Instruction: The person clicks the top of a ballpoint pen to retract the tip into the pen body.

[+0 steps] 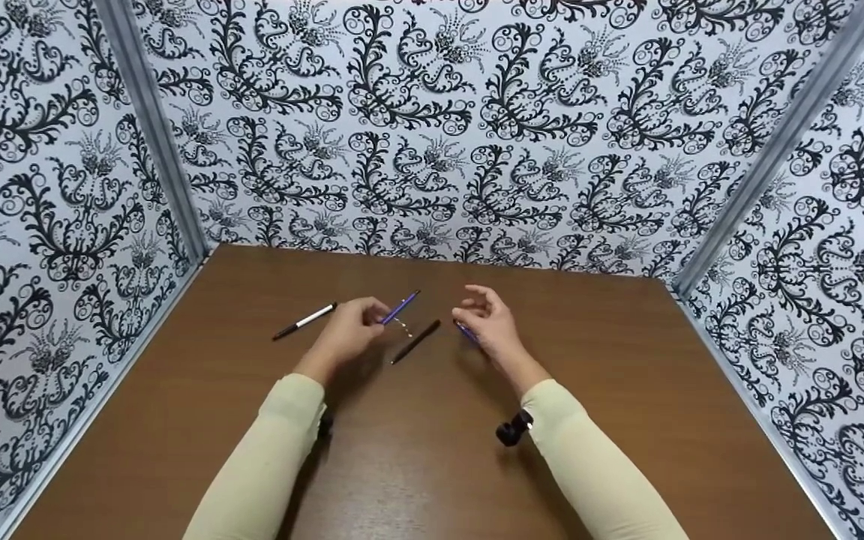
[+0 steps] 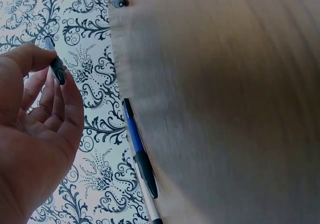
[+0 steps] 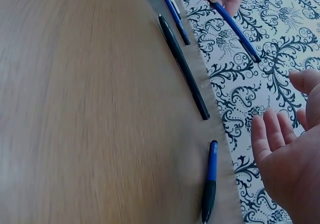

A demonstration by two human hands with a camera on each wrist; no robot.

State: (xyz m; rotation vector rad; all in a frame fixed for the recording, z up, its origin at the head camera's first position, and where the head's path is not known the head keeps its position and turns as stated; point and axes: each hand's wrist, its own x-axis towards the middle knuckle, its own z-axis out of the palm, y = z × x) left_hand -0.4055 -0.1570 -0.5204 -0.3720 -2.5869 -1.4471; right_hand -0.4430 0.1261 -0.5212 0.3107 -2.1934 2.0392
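One blue pen (image 3: 239,32) pinched by left fingers (image 2: 73,99), right fingers (image 3: 273,130) loosely spread, black pen (image 1: 415,342) between

On the left arm, a close-fitting sleeve of plain pale yellow-green fabric (image 1: 248,461) is worn, lightly creased toward its cuff. The right arm is covered by a matching pale yellow-green fabric sleeve (image 1: 604,465). At its cuff, a small black device with a rounded end (image 1: 511,432) is carried on the inner side, touched by a bright glint. By the left cuff, a dark device (image 1: 325,424) is partly hidden by the sleeve. The left hand (image 1: 353,326) and right hand (image 1: 493,324) are left bare.
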